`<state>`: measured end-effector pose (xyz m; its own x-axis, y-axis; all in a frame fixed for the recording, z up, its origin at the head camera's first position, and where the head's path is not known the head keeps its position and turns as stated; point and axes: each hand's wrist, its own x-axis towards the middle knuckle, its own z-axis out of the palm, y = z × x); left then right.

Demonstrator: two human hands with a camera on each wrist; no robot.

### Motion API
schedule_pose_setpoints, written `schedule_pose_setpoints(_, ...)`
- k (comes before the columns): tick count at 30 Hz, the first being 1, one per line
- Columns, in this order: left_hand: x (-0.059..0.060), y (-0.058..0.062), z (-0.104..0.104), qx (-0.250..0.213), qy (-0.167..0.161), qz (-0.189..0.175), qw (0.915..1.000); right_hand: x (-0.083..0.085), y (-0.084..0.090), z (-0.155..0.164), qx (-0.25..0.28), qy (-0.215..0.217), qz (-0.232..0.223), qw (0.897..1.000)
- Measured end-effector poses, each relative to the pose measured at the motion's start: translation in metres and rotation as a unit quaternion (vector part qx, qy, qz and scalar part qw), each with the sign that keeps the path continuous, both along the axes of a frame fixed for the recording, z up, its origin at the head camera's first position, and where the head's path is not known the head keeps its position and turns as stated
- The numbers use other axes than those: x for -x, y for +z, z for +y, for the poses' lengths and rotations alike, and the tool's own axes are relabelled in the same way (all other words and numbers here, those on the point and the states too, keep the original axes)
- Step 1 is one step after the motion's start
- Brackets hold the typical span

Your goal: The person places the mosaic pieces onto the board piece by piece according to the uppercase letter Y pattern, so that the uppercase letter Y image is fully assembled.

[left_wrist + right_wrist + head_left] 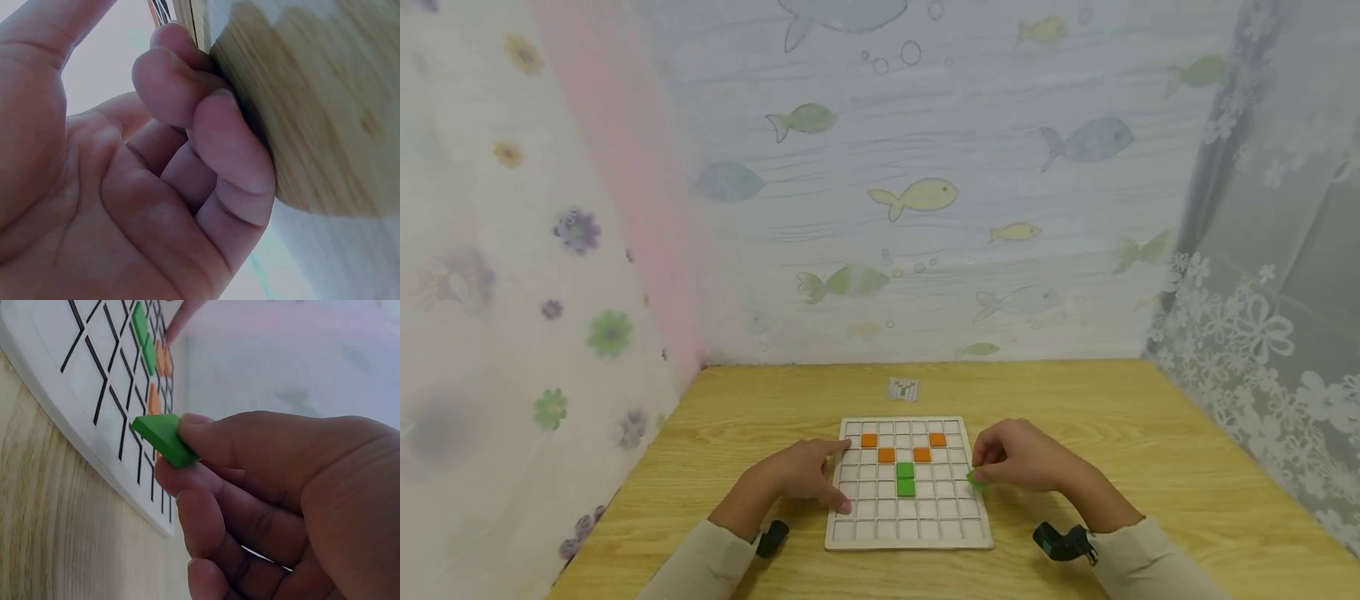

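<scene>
A pale square board (908, 546) marked with a grid lies flat on the table. My left hand (805, 471) rests at its left edge, index finger and thumb spread apart and touching it. In the left wrist view the other fingers (231, 150) bend against the wood surface. Beside the board's right edge, my right hand (1026, 457) pinches a green square tile (165, 439) between thumb and index finger, tilted above the grid's edge. Two green tiles (906, 487) sit one below the other mid-board. Several orange tiles (886, 455) run diagonally above them, forming a V.
Behind the board lies a small card (903, 389) with a Y-like green pattern. The wooden table (760, 400) extends to a fish-patterned curtain (917, 196) at the back. Flowered curtains hang left and right. Black devices (1063, 543) are at both wrists.
</scene>
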<state>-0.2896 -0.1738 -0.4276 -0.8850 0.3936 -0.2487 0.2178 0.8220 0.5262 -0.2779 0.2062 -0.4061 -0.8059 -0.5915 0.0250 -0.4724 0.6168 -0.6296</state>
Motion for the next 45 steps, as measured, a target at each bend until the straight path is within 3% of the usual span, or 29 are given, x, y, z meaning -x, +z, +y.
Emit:
schedule_pose_setpoints(21,-0.003,0.0,0.002,-0.007,0.003,-0.013,0.9999,-0.005,0.002,-0.038,0.017,0.008,0.029,0.999)
schedule_pose_setpoints(27,-0.004,0.004,0.003,-0.009,0.009,-0.014,0.9998,-0.005,0.005,-0.055,0.048,0.018,0.025,0.998)
schedule_pose_setpoints(39,-0.006,0.003,0.004,-0.017,0.007,-0.013,0.9998,-0.007,-0.015,-0.073,0.07,-0.014,0.03,0.997)
schedule_pose_setpoints(45,-0.003,0.003,0.002,-0.013,0.003,-0.012,0.9998,-0.012,-0.018,-0.078,0.076,-0.012,0.009,0.997)
